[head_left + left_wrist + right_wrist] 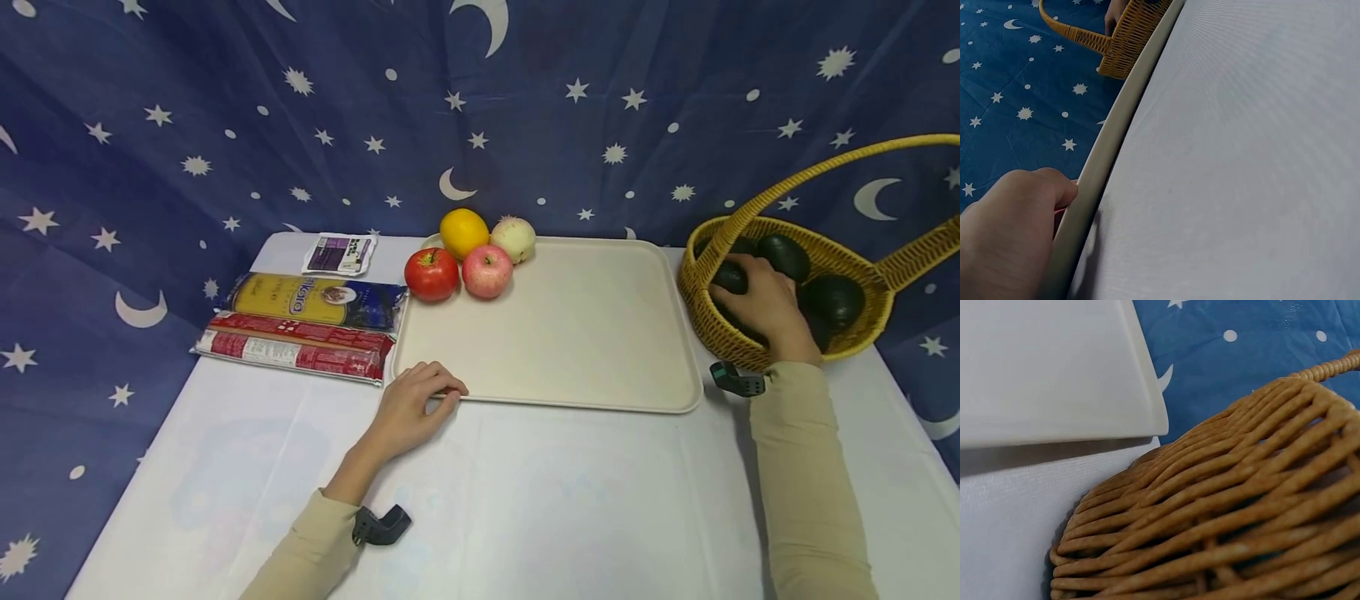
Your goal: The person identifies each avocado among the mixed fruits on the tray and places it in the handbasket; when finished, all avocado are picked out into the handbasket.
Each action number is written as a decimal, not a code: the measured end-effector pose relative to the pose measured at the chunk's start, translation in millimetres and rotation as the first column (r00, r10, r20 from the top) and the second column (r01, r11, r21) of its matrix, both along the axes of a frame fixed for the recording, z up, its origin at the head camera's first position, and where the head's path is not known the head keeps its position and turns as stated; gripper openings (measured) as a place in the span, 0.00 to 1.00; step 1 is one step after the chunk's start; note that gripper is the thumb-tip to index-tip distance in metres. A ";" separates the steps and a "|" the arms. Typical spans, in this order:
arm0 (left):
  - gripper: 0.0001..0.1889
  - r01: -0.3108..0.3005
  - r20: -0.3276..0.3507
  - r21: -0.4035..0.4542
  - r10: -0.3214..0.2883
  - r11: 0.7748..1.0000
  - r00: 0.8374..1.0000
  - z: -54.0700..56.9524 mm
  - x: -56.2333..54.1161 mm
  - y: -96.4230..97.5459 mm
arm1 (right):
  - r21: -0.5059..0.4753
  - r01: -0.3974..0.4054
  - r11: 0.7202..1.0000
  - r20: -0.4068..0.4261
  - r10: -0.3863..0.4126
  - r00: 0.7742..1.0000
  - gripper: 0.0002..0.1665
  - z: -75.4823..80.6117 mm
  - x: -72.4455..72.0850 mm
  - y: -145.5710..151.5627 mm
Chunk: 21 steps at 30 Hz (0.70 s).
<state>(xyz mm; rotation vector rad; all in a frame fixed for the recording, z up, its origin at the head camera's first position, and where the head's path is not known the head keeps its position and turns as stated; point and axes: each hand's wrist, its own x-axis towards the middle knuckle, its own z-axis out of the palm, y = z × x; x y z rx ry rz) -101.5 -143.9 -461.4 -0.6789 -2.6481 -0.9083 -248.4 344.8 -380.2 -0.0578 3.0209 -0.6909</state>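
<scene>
Inside a yellow wicker basket (697, 308) at the right, my right hand (765, 304) holds a dark green avocado (730, 277) between thumb and fingers. More avocados (834, 302) lie around that hand; the basket's wall hides the hand in the right wrist view. My left hand (415, 408) rests on the near left rim of a cream tray (592, 325), fingers loosely bent. In the left wrist view, the thumb of the left hand (1019, 212) touches the tray rim (1107, 144). A tomato (431, 275), a pink apple (487, 272), a yellow orange-like fruit (463, 232) and a pale round fruit (513, 239) sit at the tray's back left.
Left of the tray lie a red-and-white packet (296, 346), a yellow-and-blue packet (318, 302) and a small purple-and-white pouch (340, 253). The basket's tall handle (817, 171) arches above it. A blue star-patterned cloth (540, 108) hangs behind the white table (570, 500).
</scene>
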 end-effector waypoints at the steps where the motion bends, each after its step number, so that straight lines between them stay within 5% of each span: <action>1: 0.06 0.000 -0.003 -0.001 0.000 1.000 1.000 -0.3 -0.5 0.0 | -0.002 0.007 1.000 0.006 -0.007 1.000 0.44 -0.6 -0.6 0.6; 12: 0.06 0.004 0.072 0.000 -0.004 1.000 0.997 4.5 -1.8 -0.2 | -0.084 0.059 0.995 -0.089 -0.066 0.994 0.38 -3.4 7.9 0.4; 17: 0.08 -0.069 0.127 0.044 0.063 0.997 0.990 11.2 -0.2 -0.9 | -0.192 0.096 0.977 -0.257 -0.144 0.956 0.29 1.8 24.7 -11.0; 21: 0.11 -0.134 0.095 0.036 0.130 0.990 0.987 17.2 -2.1 -0.2 | -0.215 0.060 0.975 -0.349 -0.134 0.928 0.24 1.8 43.8 -23.0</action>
